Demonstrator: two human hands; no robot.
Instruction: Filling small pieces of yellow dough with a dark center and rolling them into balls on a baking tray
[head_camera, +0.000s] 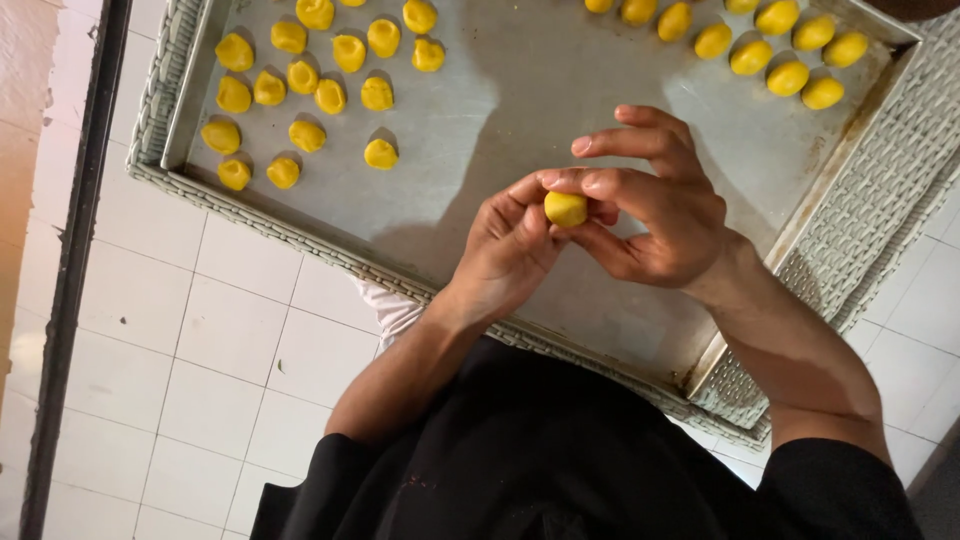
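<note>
Both my hands close on a small yellow dough ball (565, 208) above the metal tray (500, 200): left hand (510, 250) cups, right hand (655, 215) pinches; it looks soft, light, easily dented, so I grip gently round its sides

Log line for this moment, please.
left hand: pinching dough ball | right hand: pinching same ball | below: metal tray with yellow pieces

No packages, labels, signs or screens appear anywhere in this view; 0 items of this kind are visible.
</note>
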